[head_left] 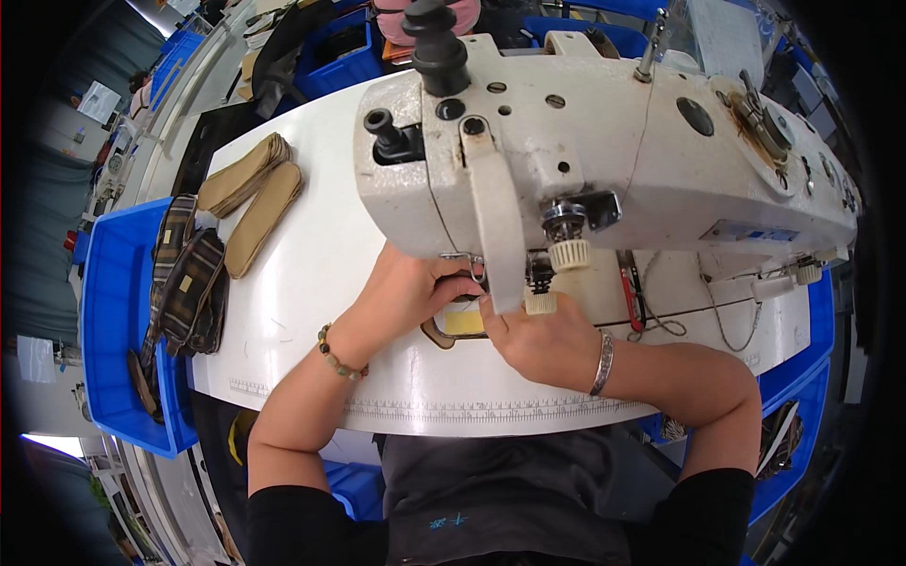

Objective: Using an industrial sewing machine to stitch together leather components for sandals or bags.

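A large white sewing machine (604,141) reaches over the white table from the right. Under its needle area lies a small piece with a curved brown edge (436,335), most of it hidden by my hands and the machine. My left hand (411,286) is closed on it, thumb and fingers pinched beside the needle. From the right, my right hand (540,340) lies with its fingers bent against the same piece; their tips are partly hidden by the machine head. A yellow patch (464,324) shows between my hands, on or beside the piece.
On the left are stacks of long brown rounded pieces (260,212) and striped cloth pieces (193,283) hanging over a blue bin (132,396). A red-handled tool (629,292) and a loose cord (665,328) lie right of the needle. A ruler strip (491,412) follows the front edge.
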### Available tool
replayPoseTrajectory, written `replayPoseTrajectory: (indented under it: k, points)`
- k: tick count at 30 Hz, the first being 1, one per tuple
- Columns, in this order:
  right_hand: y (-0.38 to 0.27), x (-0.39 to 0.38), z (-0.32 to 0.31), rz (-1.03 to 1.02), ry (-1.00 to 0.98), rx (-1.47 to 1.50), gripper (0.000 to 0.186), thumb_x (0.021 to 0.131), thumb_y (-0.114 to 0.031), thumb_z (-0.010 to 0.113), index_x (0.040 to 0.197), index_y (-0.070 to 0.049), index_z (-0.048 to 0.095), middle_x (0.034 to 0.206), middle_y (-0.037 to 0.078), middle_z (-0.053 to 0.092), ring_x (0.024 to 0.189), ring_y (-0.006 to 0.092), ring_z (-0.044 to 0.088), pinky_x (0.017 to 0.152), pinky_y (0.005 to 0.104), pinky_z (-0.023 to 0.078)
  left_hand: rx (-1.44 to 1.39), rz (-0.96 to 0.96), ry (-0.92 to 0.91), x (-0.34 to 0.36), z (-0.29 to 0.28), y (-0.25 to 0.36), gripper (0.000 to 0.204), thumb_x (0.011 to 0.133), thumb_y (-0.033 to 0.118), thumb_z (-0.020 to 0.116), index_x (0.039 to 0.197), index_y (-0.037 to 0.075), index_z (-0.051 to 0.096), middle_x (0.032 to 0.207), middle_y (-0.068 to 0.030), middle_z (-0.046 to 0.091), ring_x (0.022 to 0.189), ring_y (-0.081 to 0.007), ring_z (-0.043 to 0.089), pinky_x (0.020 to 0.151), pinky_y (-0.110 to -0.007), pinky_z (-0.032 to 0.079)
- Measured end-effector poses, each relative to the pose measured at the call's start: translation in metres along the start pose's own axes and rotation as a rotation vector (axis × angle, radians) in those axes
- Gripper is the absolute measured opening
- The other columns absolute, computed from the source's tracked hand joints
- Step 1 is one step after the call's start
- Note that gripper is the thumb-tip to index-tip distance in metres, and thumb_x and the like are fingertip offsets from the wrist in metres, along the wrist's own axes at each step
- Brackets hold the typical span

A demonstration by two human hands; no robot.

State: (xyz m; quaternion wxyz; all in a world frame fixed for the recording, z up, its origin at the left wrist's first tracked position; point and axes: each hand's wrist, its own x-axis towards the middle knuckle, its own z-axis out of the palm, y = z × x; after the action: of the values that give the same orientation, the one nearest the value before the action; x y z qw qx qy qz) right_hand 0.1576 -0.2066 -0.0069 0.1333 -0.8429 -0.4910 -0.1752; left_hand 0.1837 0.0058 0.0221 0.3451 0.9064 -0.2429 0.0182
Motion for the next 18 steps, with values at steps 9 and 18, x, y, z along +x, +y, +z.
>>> replayPoseTrajectory:
  k: [9,18]
  points:
    - [0.018,0.002,0.003,0.216,-0.028,0.098,0.014,0.076,-0.013,0.063,0.087,-0.007,0.069,0.058,0.007,0.058,0.050,0.0255,0.061,0.046,0.0399,0.047,0.029,0.032,0.028,0.000,0.000,0.003,0.024,0.066,0.019,0.084,0.086,0.009,0.077,0.087,-0.0051,0.071,0.085,-0.0306,0.064,0.078,-0.040,0.050]
    - [0.014,-0.004,0.013,0.090,-0.141,-0.087,0.025,0.087,-0.013,0.058,0.110,-0.004,0.064,0.085,0.008,0.066,0.078,0.0248,0.067,0.058,0.0365,0.052,0.200,0.062,0.056,-0.004,0.003,0.002,0.023,0.065,0.027,0.083,0.086,0.016,0.079,0.093,-0.0007,0.072,0.099,-0.0260,0.062,0.092,-0.042,0.041]
